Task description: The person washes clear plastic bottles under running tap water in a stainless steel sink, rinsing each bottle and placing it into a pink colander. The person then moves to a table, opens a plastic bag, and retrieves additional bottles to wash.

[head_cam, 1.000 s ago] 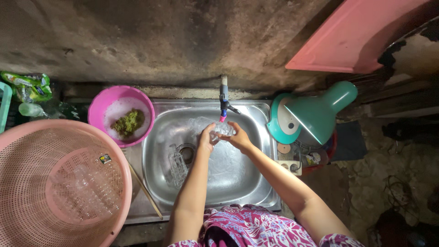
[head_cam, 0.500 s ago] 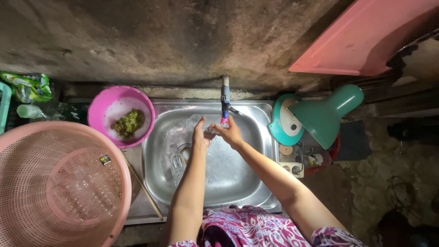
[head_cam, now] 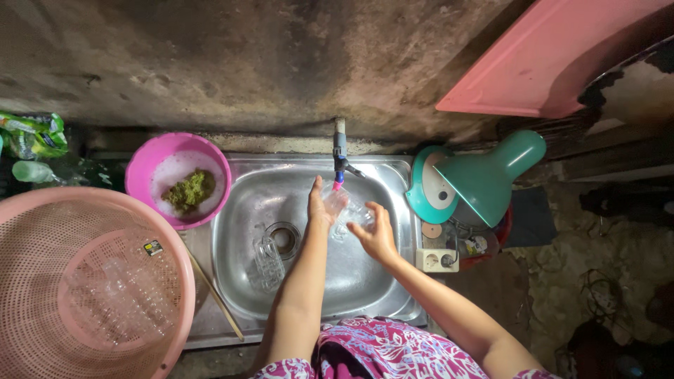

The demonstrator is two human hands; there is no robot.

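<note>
My left hand [head_cam: 319, 208] and my right hand [head_cam: 373, 230] hold a clear drinking glass [head_cam: 345, 208] between them under the tap [head_cam: 340, 156], over the steel sink [head_cam: 242, 217]. The left hand presses the glass from the left with fingers pointing up. The right hand cups it from the right. Another clear glass [head_cam: 267, 260] lies on the sink bottom, beside the drain [head_cam: 283, 237].
A pink bowl [head_cam: 144, 172] with foam and a green scrubber [head_cam: 188, 191] sits left of the sink. A large pink basket [head_cam: 42, 217] holding clear glasses fills the lower left. A teal desk lamp [head_cam: 488, 175] and a white socket [head_cam: 437, 260] stand right of the sink.
Both hands have shifted slightly lower and to the right under the tap, and the glass has turned between them.
</note>
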